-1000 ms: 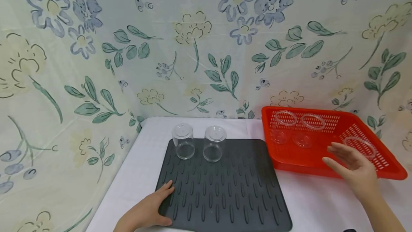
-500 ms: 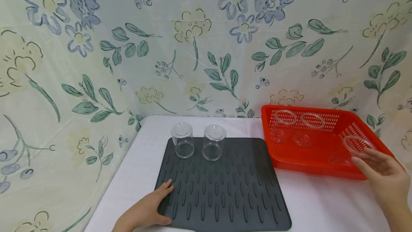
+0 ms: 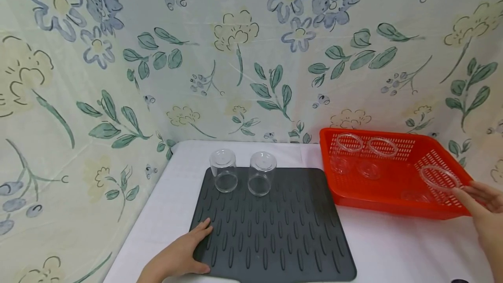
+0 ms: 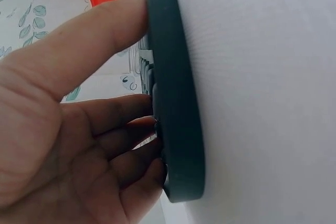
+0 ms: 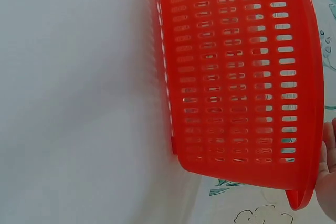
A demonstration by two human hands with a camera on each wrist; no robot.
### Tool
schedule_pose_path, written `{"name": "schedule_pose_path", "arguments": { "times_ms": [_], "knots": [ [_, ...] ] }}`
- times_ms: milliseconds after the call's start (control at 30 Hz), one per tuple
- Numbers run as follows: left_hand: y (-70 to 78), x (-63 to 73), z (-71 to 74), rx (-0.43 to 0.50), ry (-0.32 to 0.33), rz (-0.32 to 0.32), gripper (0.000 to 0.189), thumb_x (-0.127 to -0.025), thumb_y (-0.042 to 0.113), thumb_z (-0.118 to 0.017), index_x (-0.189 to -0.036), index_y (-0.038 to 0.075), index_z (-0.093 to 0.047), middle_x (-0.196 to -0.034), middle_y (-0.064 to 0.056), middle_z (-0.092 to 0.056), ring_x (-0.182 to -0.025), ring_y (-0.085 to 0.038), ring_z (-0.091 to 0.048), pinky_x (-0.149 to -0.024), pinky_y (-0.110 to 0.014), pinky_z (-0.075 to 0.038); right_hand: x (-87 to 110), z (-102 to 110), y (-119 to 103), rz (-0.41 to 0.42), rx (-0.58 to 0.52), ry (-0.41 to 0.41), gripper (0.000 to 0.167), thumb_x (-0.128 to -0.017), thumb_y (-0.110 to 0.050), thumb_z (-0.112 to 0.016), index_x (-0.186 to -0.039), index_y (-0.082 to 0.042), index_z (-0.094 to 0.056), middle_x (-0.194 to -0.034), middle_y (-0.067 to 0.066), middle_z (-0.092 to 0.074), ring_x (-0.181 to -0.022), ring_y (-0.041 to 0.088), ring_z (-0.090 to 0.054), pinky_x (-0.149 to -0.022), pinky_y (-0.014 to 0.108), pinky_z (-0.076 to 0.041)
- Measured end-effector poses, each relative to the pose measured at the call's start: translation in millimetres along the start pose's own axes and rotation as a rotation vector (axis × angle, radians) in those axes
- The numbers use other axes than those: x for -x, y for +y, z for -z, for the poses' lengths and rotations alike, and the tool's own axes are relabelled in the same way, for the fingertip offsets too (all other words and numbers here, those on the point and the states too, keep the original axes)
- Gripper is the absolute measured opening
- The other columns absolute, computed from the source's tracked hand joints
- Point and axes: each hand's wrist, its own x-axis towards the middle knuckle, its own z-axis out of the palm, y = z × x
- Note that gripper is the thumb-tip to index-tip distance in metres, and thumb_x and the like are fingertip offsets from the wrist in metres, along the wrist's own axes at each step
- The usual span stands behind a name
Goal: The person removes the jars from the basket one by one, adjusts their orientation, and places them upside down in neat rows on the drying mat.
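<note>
The back is all covered by a flowered cloth (image 3: 177,51), with a white-covered table (image 3: 167,198) below it. Going by the head view, with the dark mat (image 3: 280,219) as the clock face: at 8 o'clock, its near left corner is touched by the left hand (image 3: 177,254), fingers laid on the ribbed top, thumb by the edge, nothing gripped. Around 11, a first glass (image 3: 224,170) is stood bottom-up on the mat, with a second glass (image 3: 262,174) set the same way just beside it, nearer 12. Toward 2–3 o'clock, a red basket (image 3: 371,200) is parked right by the mat, and clear glasses (image 3: 430,187) are held in it, at its 10, 11 and 4. At 3, the right hand (image 3: 487,217) is placed by the basket's near right corner; whether the rim is gripped can't be told.
</note>
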Motion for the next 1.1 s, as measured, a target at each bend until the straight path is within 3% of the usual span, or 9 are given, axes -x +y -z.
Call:
{"name": "schedule_pose_path", "arguments": {
  "times_ms": [67, 167, 300, 500, 633, 833, 1100],
  "knots": [
    [-0.3, -0.4, -0.2, 0.0, -0.001, -0.001, 0.094, -0.074, 0.038, -0.084, -0.147, -0.002, -0.04, -0.159, -0.014, -0.023, -0.142, -0.041, -0.024, -0.105, -0.059, -0.033, -3.3, 1.8, -0.3, -0.018, 0.041, -0.012, 0.063, -0.087, -0.038, -0.069, -0.145, -0.035, -0.044, -0.128, -0.025, -0.05, -0.102, -0.005, -0.044, -0.096, 0.007, -0.029],
    [-0.2, -0.1, -0.6, -0.004, 0.002, -0.002, 0.094, -0.074, 0.038, -0.084, -0.146, -0.002, -0.04, -0.159, -0.015, -0.023, -0.141, -0.042, -0.025, -0.105, -0.059, -0.034, -7.8, 2.0, -3.1, -0.059, 0.152, -0.037, 0.073, -0.088, -0.046, -0.064, -0.152, -0.036, -0.03, -0.151, -0.012, -0.039, -0.124, 0.007, -0.044, -0.107, 0.023, -0.027],
    [0.9, 0.6, -1.1, -0.008, 0.009, -0.003, 0.093, -0.074, 0.038, -0.084, -0.146, -0.003, -0.041, -0.159, -0.015, -0.024, -0.141, -0.042, -0.026, -0.105, -0.059, -0.033, -13.6, 0.8, -8.3, -0.071, 0.303, -0.088, 0.087, -0.089, -0.054, -0.06, -0.157, -0.028, -0.014, -0.161, 0.008, -0.016, -0.143, 0.031, -0.023, -0.111, 0.044, -0.024],
    [1.0, 0.5, -1.3, -0.008, 0.01, -0.002, 0.093, -0.074, 0.037, -0.084, -0.146, -0.003, -0.041, -0.159, -0.014, -0.024, -0.142, -0.041, -0.025, -0.105, -0.059, -0.033, -22.9, -0.4, -13.0, -0.038, 0.397, -0.174, 0.098, -0.09, -0.052, -0.061, -0.157, -0.006, -0.005, -0.158, 0.025, -0.008, -0.14, 0.048, -0.018, -0.103, 0.06, -0.028],
    [0.1, 1.9, -0.4, -0.006, 0.01, -0.01, 0.094, -0.074, 0.038, -0.084, -0.146, -0.003, -0.04, -0.159, -0.014, -0.023, -0.142, -0.041, -0.025, -0.105, -0.059, -0.034, -29.7, -1.8, -12.7, -0.028, 0.464, -0.237, 0.108, -0.088, -0.051, -0.065, -0.152, 0.006, 0.001, -0.154, 0.035, -0.006, -0.131, 0.056, -0.022, -0.095, 0.066, -0.035],
    [-1.0, 1.8, -0.4, -0.015, 0.01, -0.012, 0.094, -0.074, 0.039, -0.084, -0.147, -0.002, -0.04, -0.159, -0.014, -0.023, -0.142, -0.04, -0.026, -0.105, -0.057, -0.035, -33.0, -5.8, -13.5, -0.084, 0.528, -0.271, 0.119, -0.082, -0.056, -0.07, -0.151, 0.007, 0.003, -0.152, 0.037, -0.006, -0.127, 0.057, -0.023, -0.089, 0.067, -0.04],
    [-0.9, 0.2, -1.8, -0.02, 0.009, -0.005, 0.094, -0.074, 0.04, -0.084, -0.146, -0.002, -0.04, -0.159, -0.013, -0.023, -0.142, -0.04, -0.026, -0.105, -0.058, -0.034, -32.8, -12.3, -17.8, -0.11, 0.608, -0.273, 0.124, -0.08, -0.062, -0.067, -0.149, 0.01, 0.005, -0.148, 0.042, -0.008, -0.123, 0.057, -0.024, -0.086, 0.067, -0.043]
  ]
}}
